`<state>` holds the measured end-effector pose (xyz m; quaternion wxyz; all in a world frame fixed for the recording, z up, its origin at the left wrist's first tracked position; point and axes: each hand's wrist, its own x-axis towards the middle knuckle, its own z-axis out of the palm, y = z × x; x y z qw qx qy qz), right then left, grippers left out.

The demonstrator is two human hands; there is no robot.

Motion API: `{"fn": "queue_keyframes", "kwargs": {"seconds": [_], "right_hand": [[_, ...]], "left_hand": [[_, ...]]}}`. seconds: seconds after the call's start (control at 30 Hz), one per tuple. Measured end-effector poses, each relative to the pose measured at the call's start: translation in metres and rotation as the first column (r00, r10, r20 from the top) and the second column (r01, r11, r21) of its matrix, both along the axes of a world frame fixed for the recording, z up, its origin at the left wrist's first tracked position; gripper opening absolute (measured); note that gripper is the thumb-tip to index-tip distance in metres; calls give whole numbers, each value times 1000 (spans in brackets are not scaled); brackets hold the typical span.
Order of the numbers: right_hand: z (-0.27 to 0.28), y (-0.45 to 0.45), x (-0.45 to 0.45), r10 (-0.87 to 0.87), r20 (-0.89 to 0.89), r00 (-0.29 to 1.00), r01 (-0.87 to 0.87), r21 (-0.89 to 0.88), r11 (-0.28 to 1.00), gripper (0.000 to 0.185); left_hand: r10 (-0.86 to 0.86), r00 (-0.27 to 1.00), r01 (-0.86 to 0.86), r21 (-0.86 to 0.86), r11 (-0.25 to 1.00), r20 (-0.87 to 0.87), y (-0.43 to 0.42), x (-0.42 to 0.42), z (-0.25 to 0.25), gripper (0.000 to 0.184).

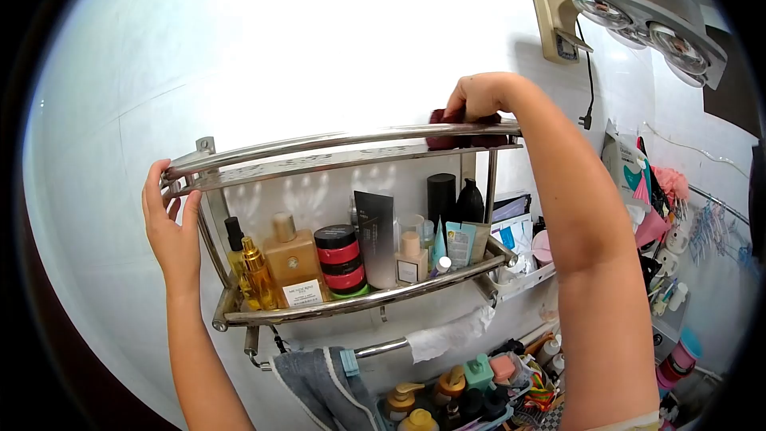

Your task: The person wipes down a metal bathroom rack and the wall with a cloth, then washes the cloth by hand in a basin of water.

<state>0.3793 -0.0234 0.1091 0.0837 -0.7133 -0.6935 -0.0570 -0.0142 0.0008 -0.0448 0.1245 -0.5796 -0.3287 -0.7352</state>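
A two-tier metal wall rack [343,142] spans the middle of the view. My left hand [169,219] grips the left end of its top rail, fingers wrapped round the metal. At the right end of the top shelf, my right hand [479,97] presses on a dark red cloth [447,136], its fingers closed on it and partly hidden behind the rail. On the lower shelf stand a perfume bottle [291,259], a gold pump bottle [257,275], a stack of red and black jars [341,259], a dark tube [375,231] and several smaller bottles.
A grey towel [319,387] and a white cloth [451,334] hang from the bar below. Several pump bottles [403,399] crowd beneath. A white basket [523,281] adjoins the rack's right side. A heat-lamp fixture [638,12] juts out at upper right, its cord [589,88] hanging.
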Motion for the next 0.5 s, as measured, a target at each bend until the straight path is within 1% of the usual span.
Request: {"fn": "queue_keyframes", "kwargs": {"seconds": [0.07,0.1,0.17,0.2,0.23,0.27,0.3,0.33,0.37,0.4,0.43,0.5], "right_hand": [[-1,-3,-21,176,-65,982,-176,11,984,35],[-2,-3,-37,301,-118,946,-304,-2,953,30],[-2,11,-75,530,-199,824,-542,-5,840,24],[0,8,-100,547,-181,817,-561,-34,827,25],[0,20,-119,614,-197,764,-631,-27,776,26],[-3,23,-141,655,-210,726,-669,2,743,28],[-6,29,-163,694,-148,704,-691,83,718,32],[-9,21,-180,684,-204,700,-683,87,725,34],[-11,30,-191,727,-218,652,-720,123,683,35],[-14,24,-200,710,-236,663,-700,139,700,37],[-16,20,-203,706,-196,680,-695,135,706,39],[-13,23,-193,697,-180,694,-693,97,714,40]], "left_hand": [[0,1000,0,-2,1000,9,1,0,0,49],[0,1000,0,-1,1000,18,1,1,0,48],[0,1000,0,-7,1000,19,-1,1,1,48],[-6,1000,6,-15,1000,17,-2,1,1,48],[-1,1000,2,-13,1000,17,-2,0,1,48],[6,1000,-6,-14,1000,13,-1,0,1,49],[15,1000,-15,-14,1000,5,0,0,0,50],[21,1000,-21,-6,1000,-2,0,-1,0,50],[27,1000,-27,2,1000,-8,0,-2,0,50],[38,999,-38,5,999,-7,0,-2,0,50],[47,999,-47,8,999,-3,0,0,0,50],[41,999,-40,9,999,-16,0,-1,1,50]]}}
